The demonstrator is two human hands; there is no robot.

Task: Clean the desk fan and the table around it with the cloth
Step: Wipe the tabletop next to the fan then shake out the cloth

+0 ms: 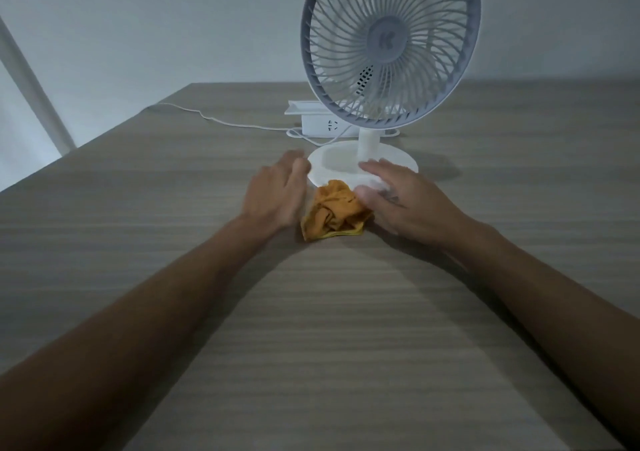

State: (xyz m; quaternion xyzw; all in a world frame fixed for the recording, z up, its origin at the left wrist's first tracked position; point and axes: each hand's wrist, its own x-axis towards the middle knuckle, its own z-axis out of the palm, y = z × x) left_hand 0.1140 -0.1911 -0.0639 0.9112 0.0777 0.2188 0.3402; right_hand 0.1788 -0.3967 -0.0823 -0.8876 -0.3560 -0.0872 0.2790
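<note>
Both hands spread beside a crumpled cloth at the fan's foot

The left hand [277, 194] and right hand [401, 201] lie open with loose fingers, gripping nothing, either side of the orange cloth [334, 211] bunched on the wooden table [311, 346]; the right fingertips reach over the white desk fan [384, 69] base, with a power strip [322, 121] and cable behind

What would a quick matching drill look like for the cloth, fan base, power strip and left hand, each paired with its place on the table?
Things:
1. cloth
2. fan base
3. power strip
4. left hand

Places:
A. behind the fan, by the far edge
B. crumpled between the two hands
C. left of the cloth, open
D. under the right hand's fingertips

Pairs: 1-B, 2-D, 3-A, 4-C
</note>
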